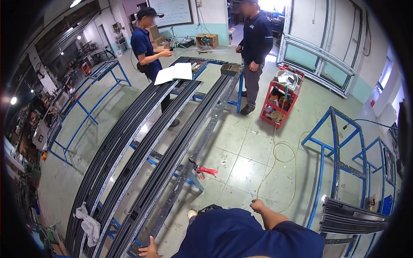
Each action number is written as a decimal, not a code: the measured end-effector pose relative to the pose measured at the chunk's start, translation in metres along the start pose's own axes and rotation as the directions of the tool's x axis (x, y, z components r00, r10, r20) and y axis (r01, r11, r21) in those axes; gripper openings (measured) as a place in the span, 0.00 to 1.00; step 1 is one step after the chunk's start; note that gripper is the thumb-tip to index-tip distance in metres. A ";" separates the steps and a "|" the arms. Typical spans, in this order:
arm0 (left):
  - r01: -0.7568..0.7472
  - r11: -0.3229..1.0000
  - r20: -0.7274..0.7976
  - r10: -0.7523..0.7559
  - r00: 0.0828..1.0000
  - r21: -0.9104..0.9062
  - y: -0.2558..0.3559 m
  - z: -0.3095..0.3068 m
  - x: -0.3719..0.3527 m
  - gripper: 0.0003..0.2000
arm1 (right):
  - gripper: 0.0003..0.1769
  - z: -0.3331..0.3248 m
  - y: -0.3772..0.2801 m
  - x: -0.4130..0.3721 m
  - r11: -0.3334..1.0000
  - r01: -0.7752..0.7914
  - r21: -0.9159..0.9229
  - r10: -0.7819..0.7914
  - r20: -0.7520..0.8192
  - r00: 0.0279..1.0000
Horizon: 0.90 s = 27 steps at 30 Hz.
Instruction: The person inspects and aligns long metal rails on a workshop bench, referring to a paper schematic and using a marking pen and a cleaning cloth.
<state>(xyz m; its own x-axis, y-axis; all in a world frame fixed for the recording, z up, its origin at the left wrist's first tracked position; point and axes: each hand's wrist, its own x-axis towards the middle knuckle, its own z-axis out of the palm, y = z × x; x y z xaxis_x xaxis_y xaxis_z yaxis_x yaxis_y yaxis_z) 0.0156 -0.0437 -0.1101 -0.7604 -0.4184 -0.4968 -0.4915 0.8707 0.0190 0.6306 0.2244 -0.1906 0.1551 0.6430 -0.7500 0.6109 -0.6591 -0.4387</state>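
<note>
At the bottom of the head view, my left hand [149,249] has its fingers spread at the edge of the long dark profiles [172,159], touching or just beside the blue-legged rack, and holds nothing. My right hand [257,205] hangs over the tiled floor on the other side of my body, its fingers curled; whether anything is in them is too small to tell. A tool with red handles [208,171] sits at the rack's side, between my two hands and farther forward. A crumpled grey cloth [89,225] lies over the profiles at the lower left.
Two people [148,51] [256,47] stand at the far end, near an open book [174,73]. A red cart [282,96] is beyond the rack. Blue frames [335,150] and more profiles [352,217] are at right. A thin hose [275,152] loops across the floor.
</note>
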 end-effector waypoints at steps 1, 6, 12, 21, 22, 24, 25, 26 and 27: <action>0.007 1.000 -0.001 -0.007 1.000 -0.002 0.000 -0.004 -0.011 0.76 | 0.32 0.000 0.006 0.005 1.000 0.005 -0.020 -0.005 0.010 1.000; -0.001 0.995 0.132 0.015 0.991 -0.103 -0.001 -0.035 -0.076 0.76 | 0.32 -0.006 0.013 0.001 0.997 -0.005 -0.083 0.007 0.024 1.000; 0.023 0.989 0.153 -0.001 0.988 -0.143 -0.003 -0.030 -0.064 0.73 | 0.31 -0.008 0.010 -0.008 0.999 -0.023 -0.047 0.023 0.014 1.000; -0.009 0.987 0.176 0.038 0.984 -0.160 -0.003 -0.040 -0.078 0.73 | 0.32 -0.011 0.006 -0.015 1.000 -0.001 -0.011 0.001 -0.002 1.000; -0.012 0.986 0.178 0.042 0.983 -0.166 -0.003 -0.040 -0.079 0.73 | 0.32 -0.014 0.003 -0.020 1.000 0.000 0.008 0.000 -0.009 1.000; -0.016 0.986 0.169 0.045 0.985 -0.167 -0.003 -0.040 -0.081 0.73 | 0.32 -0.014 0.004 -0.020 1.000 -0.007 0.004 0.007 0.000 1.000; -0.012 0.986 0.171 0.040 0.984 -0.165 -0.002 -0.040 -0.082 0.73 | 0.33 -0.014 0.004 -0.018 1.000 -0.009 0.005 0.009 0.010 1.000; -0.005 0.987 0.166 0.032 0.986 -0.159 -0.002 -0.040 -0.082 0.73 | 0.33 -0.013 0.004 -0.017 1.000 -0.012 0.000 0.012 0.010 1.000; 0.002 0.988 0.161 0.023 0.987 -0.154 -0.001 -0.039 -0.082 0.72 | 0.32 -0.011 0.004 -0.015 1.000 -0.030 0.000 0.030 0.017 0.999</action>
<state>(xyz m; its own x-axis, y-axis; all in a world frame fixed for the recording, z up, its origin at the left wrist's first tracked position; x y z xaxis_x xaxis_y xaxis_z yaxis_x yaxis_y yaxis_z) 0.0616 -0.0210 -0.0354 -0.6932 -0.3508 -0.6296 -0.5526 0.8195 0.1518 0.6393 0.2163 -0.1751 0.1600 0.6157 -0.7716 0.6062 -0.6782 -0.4155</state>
